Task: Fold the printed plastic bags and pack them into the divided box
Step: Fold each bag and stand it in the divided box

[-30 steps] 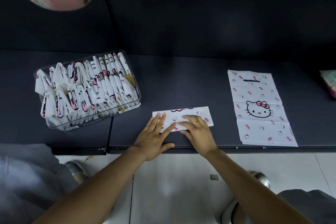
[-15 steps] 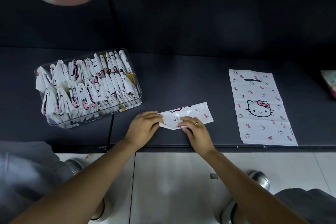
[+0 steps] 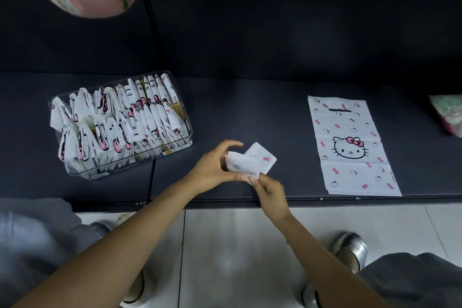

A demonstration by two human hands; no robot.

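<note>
A small folded bag (image 3: 252, 161) with pink bows is being held just above the dark table (image 3: 250, 112), between the clear box (image 3: 172, 147) full of folded bags and the flat kitty bag (image 3: 350, 145). The left hand (image 3: 215, 167) is curling around its left side. The right hand (image 3: 268, 191) is pinching its bottom corner with thumb and fingers.

Bare dark shelf (image 3: 250, 112) lies open between the packed box (image 3: 120, 122) at left and the flat bag (image 3: 350, 145) at right.
</note>
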